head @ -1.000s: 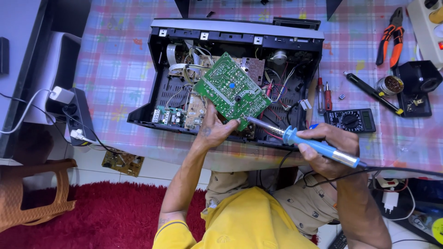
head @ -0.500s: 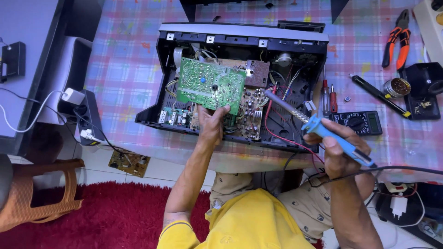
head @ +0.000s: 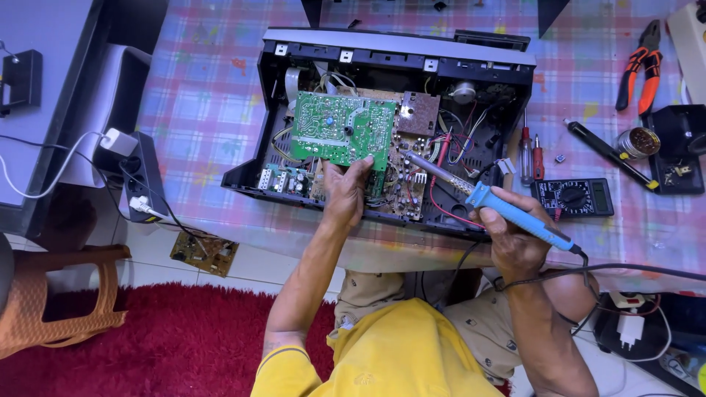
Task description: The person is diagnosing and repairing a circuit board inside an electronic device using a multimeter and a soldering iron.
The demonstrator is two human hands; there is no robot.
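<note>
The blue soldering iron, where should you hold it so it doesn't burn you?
Probably by the blue handle, coming from the cord end. The soldering iron has a long metal tip pointing into the open black case, and that bare metal end is the hot part. The right hand wraps the handle well back from the tip, while the left hand steadies the green board.

We see a table covered with a pastel plaid cloth [head: 198,110] spotted with paint marks. On the near floor, pale tiles [head: 250,261] meet a shaggy red rug [head: 147,338], and an orange-brown plastic stool [head: 51,301] stands at the near left. A grey and black cabinet [head: 51,147] sits at the left, with a black power strip [head: 143,176] hanging beside it. Light falls evenly, without hard shadows.
</note>
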